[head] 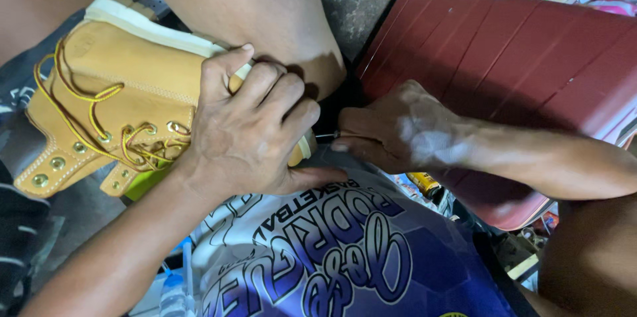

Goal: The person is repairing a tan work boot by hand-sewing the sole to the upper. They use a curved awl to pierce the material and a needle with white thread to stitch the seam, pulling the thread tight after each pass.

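So here's where we're at: our left hand (249, 128) is clamped over the toe end of the tan nubuck leather boot with yellow laces and brass eyelets (109, 108), fingers curled together around its cream rubber sole (149, 25), pinning it against our bare knee (265, 18). Our right hand (398, 132) has its fingertips pinched tight on a thin metal needle-like tool (326, 136), with the tip right at the sole edge near the toe. We can't see any thread or a finished stitch line from this angle, so by our guess the sole work at the toe is in progress, and how much of the edge is left we can't tell. A dark red ribbed plastic stool (504, 52) sits beside us, and our blue and white printed jersey (332, 257) is below
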